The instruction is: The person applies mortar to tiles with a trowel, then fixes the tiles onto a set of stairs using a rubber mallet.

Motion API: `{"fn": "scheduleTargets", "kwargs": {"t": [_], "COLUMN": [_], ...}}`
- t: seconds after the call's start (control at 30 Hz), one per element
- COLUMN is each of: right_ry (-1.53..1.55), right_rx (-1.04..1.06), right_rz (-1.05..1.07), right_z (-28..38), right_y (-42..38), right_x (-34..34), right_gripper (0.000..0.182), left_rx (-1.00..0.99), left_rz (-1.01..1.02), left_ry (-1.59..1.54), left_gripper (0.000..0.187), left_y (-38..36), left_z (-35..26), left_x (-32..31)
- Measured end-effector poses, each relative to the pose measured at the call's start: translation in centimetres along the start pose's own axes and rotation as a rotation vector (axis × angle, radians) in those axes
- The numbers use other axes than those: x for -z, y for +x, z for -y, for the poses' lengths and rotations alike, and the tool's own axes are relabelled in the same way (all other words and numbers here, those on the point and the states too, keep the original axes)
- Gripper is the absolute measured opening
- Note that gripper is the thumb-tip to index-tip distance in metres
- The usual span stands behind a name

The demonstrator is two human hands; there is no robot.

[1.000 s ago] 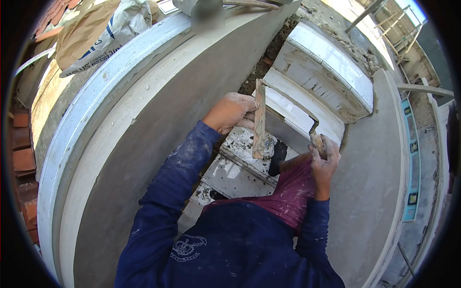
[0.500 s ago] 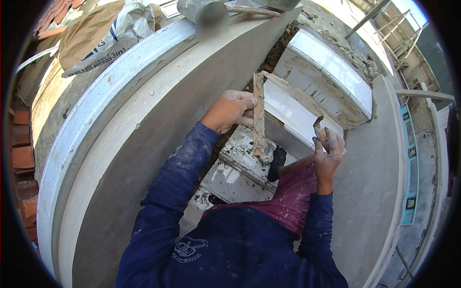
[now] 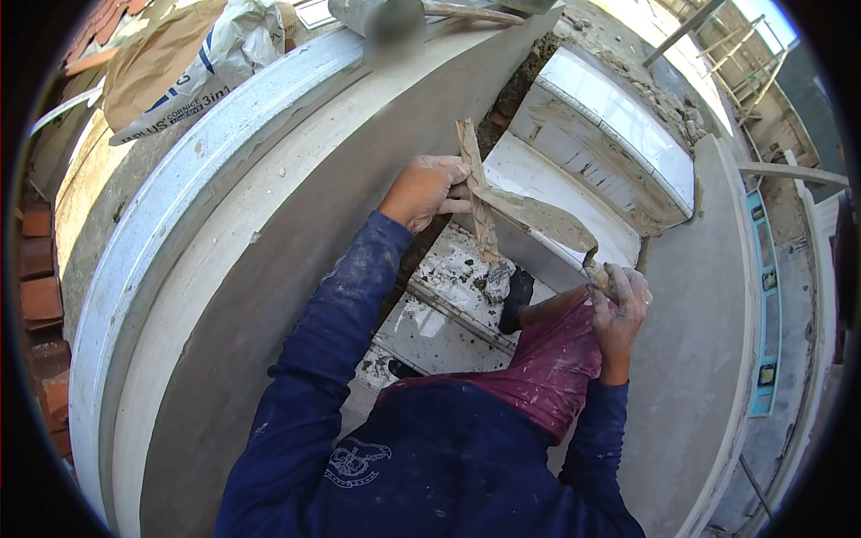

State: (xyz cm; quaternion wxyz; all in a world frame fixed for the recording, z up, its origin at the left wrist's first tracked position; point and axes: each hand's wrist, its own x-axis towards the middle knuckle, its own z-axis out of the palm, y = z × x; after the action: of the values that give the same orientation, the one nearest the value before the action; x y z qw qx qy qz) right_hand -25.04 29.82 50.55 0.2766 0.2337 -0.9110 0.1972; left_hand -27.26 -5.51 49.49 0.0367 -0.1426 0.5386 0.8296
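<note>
A thin, mortar-smeared strip (image 3: 485, 231) is pinched in my left hand (image 3: 429, 192), near its upper part, and stands roughly upright above the steps. My right hand (image 3: 619, 309) is closed round the handle of a trowel (image 3: 543, 221). The trowel's dirty blade reaches left across the white step (image 3: 529, 184), and its tip meets or overlaps the strip. Below the strip, the lower steps (image 3: 439, 336) are spattered with mortar crumbs. A lump of mortar (image 3: 499, 282) lies beside my foot.
Curved grey walls flank the steps on the left (image 3: 260, 269) and right (image 3: 700, 314). A paper and plastic bag (image 3: 193, 67) and a bucket (image 3: 386, 22) are at the top left. A light blue spirit level (image 3: 765, 305) leans at the right. Roof tiles (image 3: 40, 296) are at the far left.
The trowel blade has swung lower and now shows its flat face. My right hand has moved slightly down and right. The strip has shifted left and up and tilts more.
</note>
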Motion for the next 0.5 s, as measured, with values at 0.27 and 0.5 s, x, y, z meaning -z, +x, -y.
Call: {"fn": "scheduleTargets", "kwargs": {"t": [0.27,0.5], "right_ry": [0.033,0.124], "right_rx": [-0.056,0.046], "right_rz": [-0.082,-0.281], "right_z": [-0.2,-0.4], "right_y": [-1.3,11.6], "right_x": [-3.4,1.5], "right_gripper": [0.041,0.045], "left_rx": [0.131,0.032], "left_rz": [0.146,0.070], "left_ry": [-0.446,-0.109], "left_gripper": [0.031,0.031], "left_y": [0.3,-2.3], "left_z": [0.7,1.8], "left_x": [0.5,1.3]}}
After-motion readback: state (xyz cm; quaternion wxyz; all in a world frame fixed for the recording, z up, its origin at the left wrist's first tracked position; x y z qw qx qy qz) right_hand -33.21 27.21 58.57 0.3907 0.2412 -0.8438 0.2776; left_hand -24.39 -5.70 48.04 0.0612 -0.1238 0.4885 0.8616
